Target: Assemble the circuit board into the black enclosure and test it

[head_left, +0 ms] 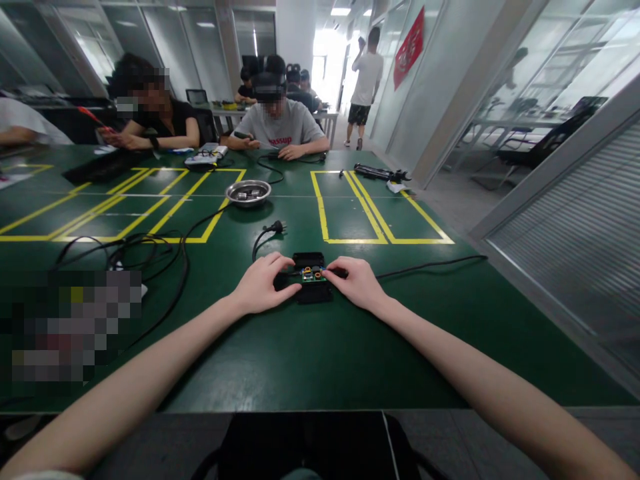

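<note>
A small green circuit board (313, 275) with copper-coloured coils lies in front of me, between two black plastic case halves. One case half (309, 259) is on its far side and the other (315, 293) on its near side. My left hand (261, 285) curves round the left end, thumb and fingers apart, close to the case edges; I cannot tell whether they touch. At the right end, my right hand (359, 281) has thumb and forefinger pinched on the board's edge. A black cable (430, 267) runs rightward from beneath that hand.
A black power plug (277, 227) lies beyond my left hand. Farther off stands a metal bowl (249, 192) with metal parts. Tangled cables (125, 250) spread at left. Black equipment (380, 173) rests at far right. A person (285, 123) works across the green table (320, 360).
</note>
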A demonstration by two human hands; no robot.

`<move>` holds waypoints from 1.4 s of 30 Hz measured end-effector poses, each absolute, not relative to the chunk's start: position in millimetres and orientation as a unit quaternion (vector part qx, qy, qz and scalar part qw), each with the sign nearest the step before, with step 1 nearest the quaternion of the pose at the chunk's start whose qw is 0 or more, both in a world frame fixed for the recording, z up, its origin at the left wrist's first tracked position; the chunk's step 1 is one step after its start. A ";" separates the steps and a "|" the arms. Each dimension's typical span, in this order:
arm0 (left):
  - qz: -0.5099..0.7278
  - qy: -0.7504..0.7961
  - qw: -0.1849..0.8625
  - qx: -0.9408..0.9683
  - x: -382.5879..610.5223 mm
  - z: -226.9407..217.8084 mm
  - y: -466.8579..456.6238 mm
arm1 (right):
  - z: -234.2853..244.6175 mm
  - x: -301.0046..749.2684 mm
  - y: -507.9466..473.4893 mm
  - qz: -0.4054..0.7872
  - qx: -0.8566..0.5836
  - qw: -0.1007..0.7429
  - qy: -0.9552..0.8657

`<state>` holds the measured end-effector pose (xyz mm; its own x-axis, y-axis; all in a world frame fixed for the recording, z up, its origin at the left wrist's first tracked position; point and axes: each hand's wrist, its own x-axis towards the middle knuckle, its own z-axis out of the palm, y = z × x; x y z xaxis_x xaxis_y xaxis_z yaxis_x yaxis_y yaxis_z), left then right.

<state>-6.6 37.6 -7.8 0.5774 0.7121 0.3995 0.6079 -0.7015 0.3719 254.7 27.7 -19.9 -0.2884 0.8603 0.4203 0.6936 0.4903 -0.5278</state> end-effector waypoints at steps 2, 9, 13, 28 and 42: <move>0.257 0.370 0.110 0.886 -8.5 -7.4 37.8 | -19.7 254.2 26.3 0.125 -0.490 0.342 -0.792; 0.254 0.363 0.096 0.891 -1.4 -7.6 39.2 | -20.8 253.2 25.4 0.124 -0.494 0.333 -0.793; 0.252 0.375 0.103 0.886 -2.7 -8.7 39.9 | -21.5 254.0 27.1 0.090 -0.499 0.312 -0.804; 0.292 0.348 0.076 0.887 -12.1 2.4 43.0 | -1.0 274.5 19.9 0.013 -0.451 0.310 -0.837; 0.247 0.331 0.089 0.907 -10.3 -0.5 41.8 | 4.3 279.1 22.7 0.072 -0.393 0.214 -0.891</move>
